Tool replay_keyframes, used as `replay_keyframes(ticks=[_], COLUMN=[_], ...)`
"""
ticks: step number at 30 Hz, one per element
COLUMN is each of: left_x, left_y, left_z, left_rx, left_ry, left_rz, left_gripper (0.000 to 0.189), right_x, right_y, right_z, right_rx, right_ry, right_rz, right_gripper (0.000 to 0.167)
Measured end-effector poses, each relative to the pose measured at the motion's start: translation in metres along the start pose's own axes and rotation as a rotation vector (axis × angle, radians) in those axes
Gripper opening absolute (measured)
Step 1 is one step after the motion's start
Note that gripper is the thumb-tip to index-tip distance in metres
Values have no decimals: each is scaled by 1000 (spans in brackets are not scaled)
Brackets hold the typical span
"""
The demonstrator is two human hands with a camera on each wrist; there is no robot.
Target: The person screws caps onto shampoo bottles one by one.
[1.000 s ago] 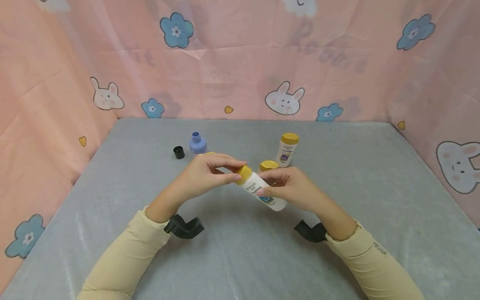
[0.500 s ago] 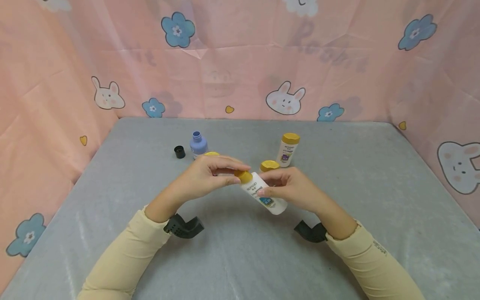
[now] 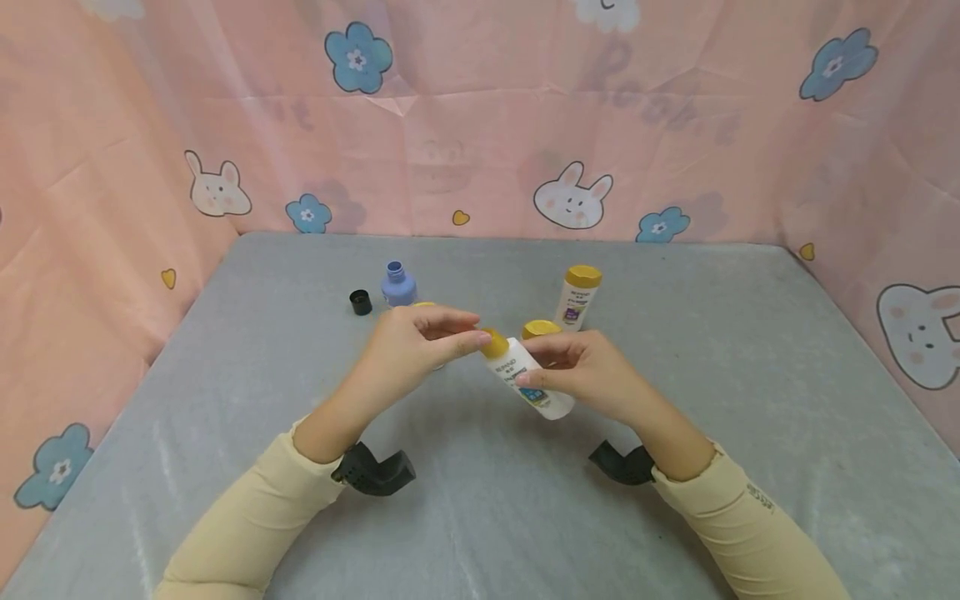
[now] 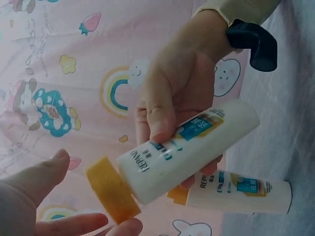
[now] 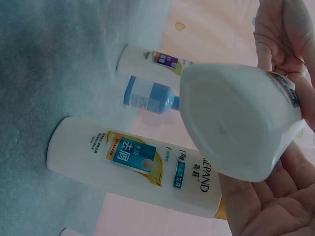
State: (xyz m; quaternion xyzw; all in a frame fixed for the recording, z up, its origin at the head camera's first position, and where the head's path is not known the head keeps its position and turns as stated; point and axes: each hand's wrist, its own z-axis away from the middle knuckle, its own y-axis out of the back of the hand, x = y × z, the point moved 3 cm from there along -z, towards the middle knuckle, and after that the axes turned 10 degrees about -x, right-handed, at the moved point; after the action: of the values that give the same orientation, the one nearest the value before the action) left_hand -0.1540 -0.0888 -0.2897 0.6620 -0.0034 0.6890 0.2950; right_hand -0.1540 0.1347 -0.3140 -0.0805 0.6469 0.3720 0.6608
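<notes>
My right hand (image 3: 600,371) grips a white shampoo bottle (image 3: 534,387) with a blue label, tilted so its gold cap (image 4: 112,189) points up and left. That cap sits slightly askew on the bottle in the left wrist view, with a narrow gap along one side. Beside the cap is my left hand (image 3: 401,346), fingers spread; its thumb stands off the cap while a fingertip is at the cap's edge. Just behind the held bottle stands a matching white bottle (image 5: 133,167) with a blue label, mostly hidden in the head view.
A purple-labelled shampoo bottle (image 3: 579,300) stands farther back right. At back left are an uncapped blue bottle (image 3: 399,289) and a loose black cap (image 3: 361,302). Another yellow top (image 3: 424,303) shows behind my left hand. A pink curtain (image 3: 480,125) hangs behind the grey table (image 3: 480,517).
My left hand's fingers have spread and its thumb has loosened from the cap, and its wrist has turned. The right hand keeps holding the bottle, which has tilted a little back and forth.
</notes>
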Motion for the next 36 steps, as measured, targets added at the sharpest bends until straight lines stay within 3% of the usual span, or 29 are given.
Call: replay_keyframes(ticks=[8, 23, 31, 36], left_x=[1, -1, 0, 1], left_y=[-8, -6, -5, -2], left_z=[-2, -6, -5, -2], left_rx=[34, -183, -222, -187], left_ry=[-77, -115, -137, -110], left_rz=[-45, 142, 166, 198], left_gripper=[26, 37, 47, 56], right_x=[3, 2, 2, 2], right_y=[-1, 2, 2, 2], right_z=[-1, 1, 1, 1], right_rx=[-3, -13, -22, -21], right_ry=[10, 0, 9, 20], right_rz=[7, 16, 13, -7], right_gripper=[39, 37, 37, 38])
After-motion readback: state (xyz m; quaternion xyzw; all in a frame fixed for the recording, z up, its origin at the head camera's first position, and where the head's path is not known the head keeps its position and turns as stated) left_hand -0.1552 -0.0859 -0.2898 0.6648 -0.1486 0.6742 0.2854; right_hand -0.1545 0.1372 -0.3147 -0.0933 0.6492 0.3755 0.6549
